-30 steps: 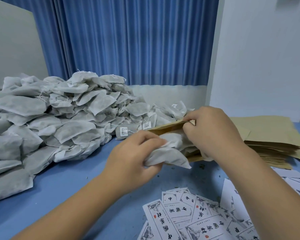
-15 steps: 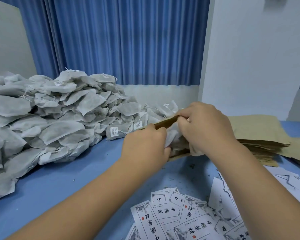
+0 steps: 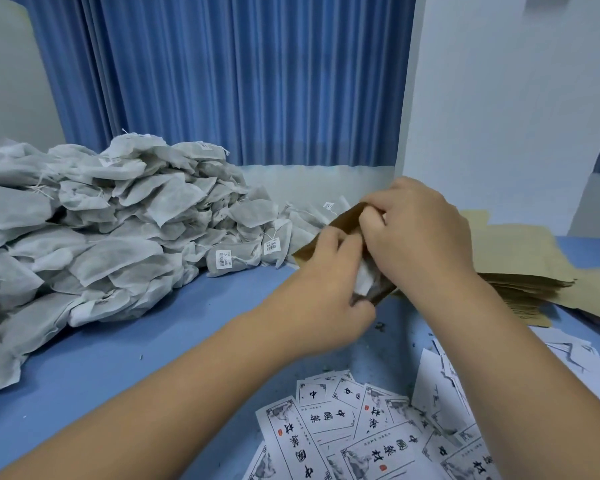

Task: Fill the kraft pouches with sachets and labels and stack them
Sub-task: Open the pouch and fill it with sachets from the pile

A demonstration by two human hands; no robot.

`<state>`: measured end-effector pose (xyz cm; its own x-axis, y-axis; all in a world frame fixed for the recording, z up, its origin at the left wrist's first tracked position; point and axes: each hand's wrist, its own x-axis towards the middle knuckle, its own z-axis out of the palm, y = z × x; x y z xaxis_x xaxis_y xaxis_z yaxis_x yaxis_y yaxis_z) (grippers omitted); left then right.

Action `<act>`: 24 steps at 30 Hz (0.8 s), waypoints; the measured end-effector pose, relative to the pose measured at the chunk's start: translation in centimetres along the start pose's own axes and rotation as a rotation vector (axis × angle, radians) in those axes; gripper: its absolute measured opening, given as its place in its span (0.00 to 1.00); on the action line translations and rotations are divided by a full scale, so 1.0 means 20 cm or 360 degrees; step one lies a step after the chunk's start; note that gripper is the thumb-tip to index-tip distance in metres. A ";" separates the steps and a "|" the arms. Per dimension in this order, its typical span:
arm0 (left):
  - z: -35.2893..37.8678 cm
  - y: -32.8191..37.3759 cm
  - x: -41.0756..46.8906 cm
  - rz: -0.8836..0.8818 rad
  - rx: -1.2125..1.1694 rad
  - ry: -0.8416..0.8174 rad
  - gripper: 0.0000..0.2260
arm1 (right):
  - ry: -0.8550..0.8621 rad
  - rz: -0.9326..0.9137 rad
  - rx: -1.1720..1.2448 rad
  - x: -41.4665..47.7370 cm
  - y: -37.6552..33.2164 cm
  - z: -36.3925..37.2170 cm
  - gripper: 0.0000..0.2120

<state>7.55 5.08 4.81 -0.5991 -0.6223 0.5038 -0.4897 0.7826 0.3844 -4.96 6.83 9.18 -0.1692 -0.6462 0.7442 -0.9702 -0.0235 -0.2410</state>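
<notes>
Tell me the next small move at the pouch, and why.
Probably push the sachet deeper with the left hand: its white corner shows outside the pouch mouth, which the right hand pinches open.

One brown kraft pouch (image 3: 345, 219), mouth open and tilted, is held between left hand (image 3: 326, 292) and right hand (image 3: 416, 237). A white sachet (image 3: 365, 285) sits partly inside. Grey-white sachet heap (image 3: 118, 230) lies left; printed labels (image 3: 343, 431) scattered nearest; flat pouch stack (image 3: 523, 261) right.
</notes>
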 end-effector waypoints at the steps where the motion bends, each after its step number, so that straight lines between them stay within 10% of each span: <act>1: -0.01 0.00 0.01 0.0015 -0.0029 0.0121 0.13 | 0.0020 0.0003 0.0023 0.01 0.01 -0.01 0.12; 12: 0.05 0.00 0.12 0.0117 0.1033 0.0541 0.09 | -0.0001 -0.0024 0.0003 0.02 0.01 -0.01 0.12; 16: 0.14 0.01 0.19 -0.0081 0.0813 0.0453 0.25 | -0.0037 -0.0036 0.0064 0.02 0.01 -0.01 0.12; 24: 0.20 -0.11 0.33 -0.0058 0.0659 0.0436 0.14 | 0.0200 -0.0089 0.0230 0.00 0.03 0.03 0.11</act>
<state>2.04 -0.81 4.28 -0.4153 -0.5785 0.7020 -0.7511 0.6534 0.0940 -5.37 6.30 8.64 -0.1448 -0.5404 0.8288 -0.9452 -0.1720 -0.2773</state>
